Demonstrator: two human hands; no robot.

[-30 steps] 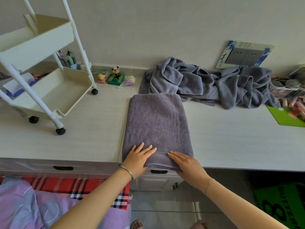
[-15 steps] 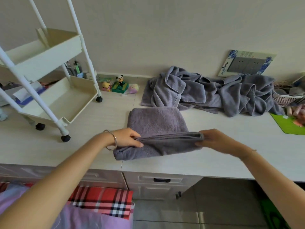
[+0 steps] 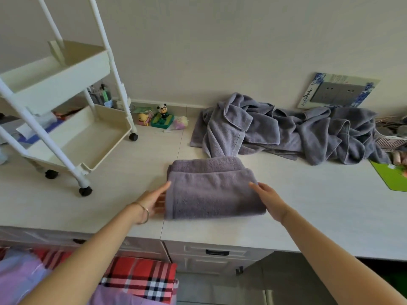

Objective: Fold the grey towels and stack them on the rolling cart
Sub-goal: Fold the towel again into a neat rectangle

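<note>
Now the folded grey towel lies near the bench's front edge, left hand and right hand touching its ends with straight fingers, the rolling cart standing toward the bench's left end.

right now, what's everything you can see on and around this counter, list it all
folded towel: one, grey, near middle of the counter, between the hands
unfolded towels: one heap, count unclear, grey, back of the counter by the wall
rolling cart: one, cream trays on white poles, black castors, standing on the counter at left
counter: one, pale, with drawers below
small figures: a few, a panda among them, by the wall right of the cart
socket plate: one, grey with a blue-and-white surround, on the wall
green mat: one, right edge of the counter
checked cloth: one, red, below the counter at left
left hand: fingers straight, at the folded towel's left edge
right hand: fingers straight, at its right edge
</note>
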